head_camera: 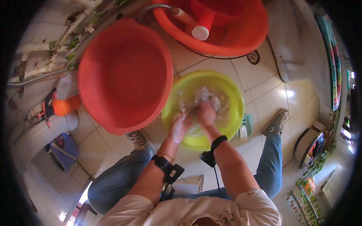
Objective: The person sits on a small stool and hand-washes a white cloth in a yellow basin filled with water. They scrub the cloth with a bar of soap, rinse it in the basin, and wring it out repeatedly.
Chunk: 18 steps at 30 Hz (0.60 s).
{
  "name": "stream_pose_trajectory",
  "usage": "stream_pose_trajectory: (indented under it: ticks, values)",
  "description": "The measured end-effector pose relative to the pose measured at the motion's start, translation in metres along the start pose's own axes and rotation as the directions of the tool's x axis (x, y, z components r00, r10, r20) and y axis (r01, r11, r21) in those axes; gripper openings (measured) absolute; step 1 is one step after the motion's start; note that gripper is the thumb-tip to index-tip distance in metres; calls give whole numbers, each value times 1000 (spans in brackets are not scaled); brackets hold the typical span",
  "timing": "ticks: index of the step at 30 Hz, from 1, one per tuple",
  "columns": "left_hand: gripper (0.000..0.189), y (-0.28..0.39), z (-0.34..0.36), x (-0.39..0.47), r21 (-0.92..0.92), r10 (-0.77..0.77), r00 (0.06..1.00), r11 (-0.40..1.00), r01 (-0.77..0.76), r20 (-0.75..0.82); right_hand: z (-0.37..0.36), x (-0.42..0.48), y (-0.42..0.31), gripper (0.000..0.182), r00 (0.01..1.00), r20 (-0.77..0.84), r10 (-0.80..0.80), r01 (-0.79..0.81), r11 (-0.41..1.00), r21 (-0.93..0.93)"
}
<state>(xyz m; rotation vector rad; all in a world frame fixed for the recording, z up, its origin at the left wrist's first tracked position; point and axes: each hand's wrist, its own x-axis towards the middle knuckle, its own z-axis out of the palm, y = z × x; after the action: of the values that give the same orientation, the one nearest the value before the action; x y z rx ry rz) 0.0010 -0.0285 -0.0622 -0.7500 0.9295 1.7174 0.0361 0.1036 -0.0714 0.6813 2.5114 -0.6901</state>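
Note:
A yellow-green plastic basin [240, 104] holds water with wet, pale, translucent material [206, 93] in it, perhaps thin cloth or plastic. My left hand [180, 127], wet and with some foam on it, is at the basin's left part; whether its fingers grip anything is hard to see. Against the pale material lies my right hand [207, 113], its fingers partly hidden by water and blur, so a grip cannot be made out. Both wrists wear black straps with small devices.
To the left stands a large red basin [124, 73]. Another red basin [226, 50] at the top holds a red vessel and a shower hose. A green soap dish [248, 124] sits right of the yellow-green basin. A floor drain [253, 57], white pipes and an orange bottle [63, 106] are around.

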Motion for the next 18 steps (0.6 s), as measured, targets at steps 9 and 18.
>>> stream_pose_trajectory:
  ticks: [9, 18]
  values:
    - [26, 10, 2, -1, -231, -28, 971, 969, 84, 235, -34, -94, -43, 19, 815, -483, -321, 532, 746, 400]
    - [16, -12, 11, -15, -347, 39, 904, 930, 123, 425, -48, -110, -68, 17, 898, -358, -256, 370, 880, 299]
